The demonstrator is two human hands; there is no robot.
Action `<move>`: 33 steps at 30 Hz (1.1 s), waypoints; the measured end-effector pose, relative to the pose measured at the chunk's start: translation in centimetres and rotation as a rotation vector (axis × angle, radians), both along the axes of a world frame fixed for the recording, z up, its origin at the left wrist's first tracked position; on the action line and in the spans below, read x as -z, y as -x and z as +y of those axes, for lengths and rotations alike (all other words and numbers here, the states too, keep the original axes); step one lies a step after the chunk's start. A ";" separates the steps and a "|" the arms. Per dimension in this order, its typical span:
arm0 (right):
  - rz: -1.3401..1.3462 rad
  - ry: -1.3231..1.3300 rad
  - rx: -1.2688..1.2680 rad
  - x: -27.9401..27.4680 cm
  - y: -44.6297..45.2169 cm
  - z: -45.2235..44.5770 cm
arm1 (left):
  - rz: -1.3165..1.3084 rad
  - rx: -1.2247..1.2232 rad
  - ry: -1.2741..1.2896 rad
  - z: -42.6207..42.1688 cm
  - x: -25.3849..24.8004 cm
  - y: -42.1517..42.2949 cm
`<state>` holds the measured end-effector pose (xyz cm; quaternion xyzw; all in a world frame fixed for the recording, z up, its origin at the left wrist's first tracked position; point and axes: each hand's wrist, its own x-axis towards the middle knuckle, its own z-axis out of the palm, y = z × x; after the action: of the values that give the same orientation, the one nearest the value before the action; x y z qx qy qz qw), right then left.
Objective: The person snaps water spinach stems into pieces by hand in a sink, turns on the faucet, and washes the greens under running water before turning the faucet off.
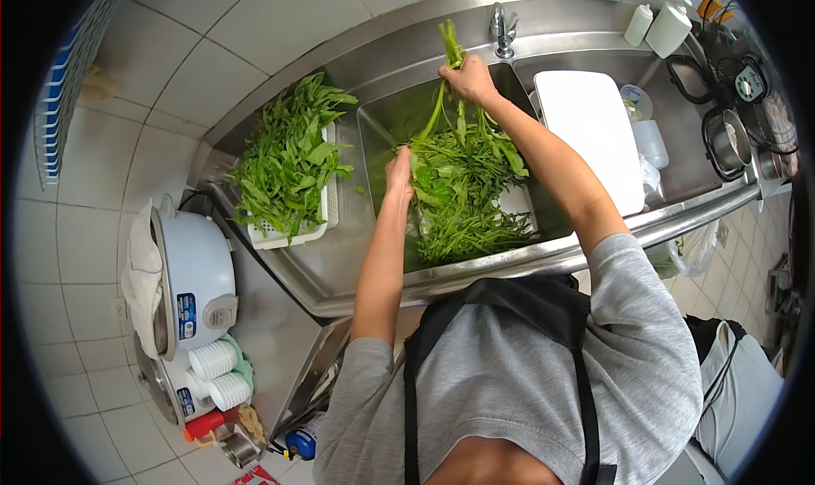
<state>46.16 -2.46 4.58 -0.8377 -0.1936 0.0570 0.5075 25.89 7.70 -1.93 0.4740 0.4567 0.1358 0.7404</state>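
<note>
My right hand (472, 81) is raised over the back of the sink basin, closed around a bunch of leafy green stems (449, 42). Their cut ends stick up above the fist, and long stalks and leaves hang down below it. My left hand (399, 172) is lower, at the left side of the heap, curled against the leaves. Its fingers are partly hidden by the greens they grip. Beneath both hands, a large heap of leafy greens (467, 217) fills much of the sink basin (373, 132).
More greens (293, 158) overflow a white perforated basket (327, 205) on the left drainboard. A white cutting board (590, 137) stands right of the basin, and the faucet (503, 31) rises behind it. A rice cooker (199, 268) and stacked white cups (216, 362) sit at lower left.
</note>
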 end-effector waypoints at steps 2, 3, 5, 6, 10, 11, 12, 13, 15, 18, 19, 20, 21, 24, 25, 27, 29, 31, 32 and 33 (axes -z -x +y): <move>0.044 -0.027 -0.006 -1.5 0.1 -0.5 | -0.007 -0.117 0.046 0.9 2.3 1.0; 0.037 -0.009 -0.028 -2.3 -0.2 -1.0 | -0.016 -0.110 0.046 0.6 2.3 2.2; 0.086 -0.045 -0.097 -1.3 -1.3 -1.5 | 0.127 -0.074 -0.148 1.0 3.3 4.2; 0.125 -0.047 -0.162 -1.1 -1.3 -2.1 | 0.198 -0.057 -0.243 1.2 3.8 5.1; 0.296 -0.083 -0.493 -2.1 0.1 -3.8 | 0.095 -0.008 -0.319 1.7 2.8 7.2; 0.332 -0.076 -0.573 -2.2 1.2 -4.1 | 0.059 0.020 -0.372 2.2 2.7 7.4; 0.370 -0.069 -0.653 -2.2 2.3 -4.4 | 0.026 0.047 -0.422 2.4 2.4 7.7; 0.381 0.074 -0.737 -2.5 3.1 -4.7 | 0.036 0.050 -0.437 2.7 2.1 7.6; 0.534 0.187 -0.809 -1.5 3.9 -4.5 | -0.068 0.066 -0.489 2.1 1.0 6.8; 0.749 0.172 -0.738 0.5 4.4 -4.2 | -0.078 0.174 -0.487 0.7 -1.5 6.4; 0.817 0.152 -0.695 1.0 4.5 -4.1 | -0.027 0.225 -0.502 -0.3 -2.8 6.1; 0.858 0.114 -0.628 1.5 4.4 -4.0 | 0.025 0.278 -0.517 -1.1 -3.3 5.8; 0.899 0.075 -0.562 1.8 4.3 -3.8 | 0.083 0.347 -0.605 -1.4 -2.9 5.4; 0.956 -0.015 -0.391 3.6 3.5 -2.9 | 0.098 0.643 -0.743 -4.6 -4.6 4.3; 0.955 -0.014 -0.358 3.8 3.2 -2.6 | 0.085 0.739 -0.794 -5.3 -4.3 3.8; 0.969 -0.045 -0.243 3.5 3.4 -2.0 | 0.134 0.892 -0.820 -6.3 -3.5 2.7; 0.950 -0.061 -0.224 3.3 3.6 -1.7 | 0.212 0.877 -0.894 -7.0 -2.7 1.7; 0.899 -0.032 -0.215 3.5 3.3 -1.4 | 0.225 0.905 -0.867 -7.1 -3.0 1.1; 0.867 0.007 -0.234 3.7 3.0 -1.6 | 0.162 0.880 -0.860 -7.0 -2.7 1.0; 0.837 0.043 -0.254 2.4 3.2 -2.2 | 0.102 0.853 -0.854 -6.7 -2.1 1.0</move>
<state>42.92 -4.63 2.14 -0.7226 -0.0716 0.4574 0.5134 24.88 0.95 0.17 0.8765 0.1664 -0.0247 0.4511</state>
